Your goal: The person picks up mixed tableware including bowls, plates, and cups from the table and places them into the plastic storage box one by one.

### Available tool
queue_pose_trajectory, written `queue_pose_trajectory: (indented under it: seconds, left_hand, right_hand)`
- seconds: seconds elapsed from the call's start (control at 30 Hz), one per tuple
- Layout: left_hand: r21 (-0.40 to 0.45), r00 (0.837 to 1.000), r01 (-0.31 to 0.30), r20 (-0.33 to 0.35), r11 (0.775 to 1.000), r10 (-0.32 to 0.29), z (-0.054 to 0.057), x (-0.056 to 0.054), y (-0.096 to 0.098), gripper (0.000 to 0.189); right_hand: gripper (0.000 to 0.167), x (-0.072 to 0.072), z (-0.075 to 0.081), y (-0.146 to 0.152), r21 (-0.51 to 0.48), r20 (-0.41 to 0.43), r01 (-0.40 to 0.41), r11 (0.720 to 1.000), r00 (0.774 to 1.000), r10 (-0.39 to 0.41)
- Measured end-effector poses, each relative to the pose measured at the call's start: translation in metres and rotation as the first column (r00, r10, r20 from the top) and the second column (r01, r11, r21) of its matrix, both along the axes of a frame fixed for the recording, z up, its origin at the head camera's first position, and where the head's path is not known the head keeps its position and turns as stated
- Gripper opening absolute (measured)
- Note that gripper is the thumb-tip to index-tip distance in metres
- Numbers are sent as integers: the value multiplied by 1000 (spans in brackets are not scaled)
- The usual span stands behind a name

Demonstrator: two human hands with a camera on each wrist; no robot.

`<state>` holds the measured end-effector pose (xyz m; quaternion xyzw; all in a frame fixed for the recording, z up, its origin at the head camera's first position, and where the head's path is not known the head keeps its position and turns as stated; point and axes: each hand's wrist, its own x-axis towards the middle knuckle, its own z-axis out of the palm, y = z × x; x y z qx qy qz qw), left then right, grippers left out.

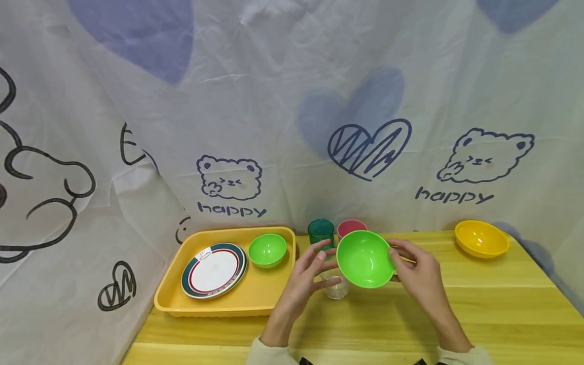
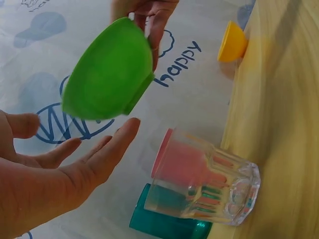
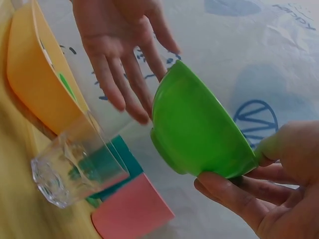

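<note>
A green bowl (image 1: 365, 259) is held up above the table, tilted so its inside faces the head camera. My right hand (image 1: 417, 271) pinches its right edge, thumb at the rim and fingers beneath, as the right wrist view shows the bowl (image 3: 199, 124) from outside. On the other side my left hand (image 1: 304, 276) has its fingers spread, palm toward the bowl; a small gap shows between fingertips and bowl in the left wrist view. Below and behind stand a clear glass (image 2: 209, 179), a teal cup (image 1: 321, 233) and a pink cup (image 3: 132, 209).
At the left, a yellow tray (image 1: 269, 301) carries a second green bowl (image 1: 267, 250) and stacked plates (image 1: 214, 271) with a dark green rim. A yellow bowl (image 1: 481, 239) sits at the back right of the wooden table (image 1: 502, 314). A printed cloth (image 1: 292, 101) hangs behind.
</note>
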<state>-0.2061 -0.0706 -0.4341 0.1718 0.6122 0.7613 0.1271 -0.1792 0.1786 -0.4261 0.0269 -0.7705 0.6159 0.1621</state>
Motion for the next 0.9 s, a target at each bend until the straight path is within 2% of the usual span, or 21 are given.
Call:
queue_pose_trajectory:
  seconds: [0.2, 0.4, 0.67, 0.9]
  left_hand:
    - [-49, 1000, 30, 5, 998, -30, -3, 3, 4, 55]
    - [-81, 1000, 5, 6, 997, -5, -5, 5, 6, 47]
    - [-110, 1000, -18, -4, 994, 18, -2, 3, 4, 42]
    - [-197, 998, -58, -18, 979, 56, 0, 3, -2, 43]
  right_hand:
    - [28, 2, -1, -12, -17, -13, -51, 999, 999, 51]
    - [25, 4, -3, -20, -11, -6, -71, 997, 997, 71]
    - [26, 4, -3, -22, -12, 11, -87, 996, 996, 88]
    - [25, 1, -8, -23, -8, 36, -145, 989, 989, 145]
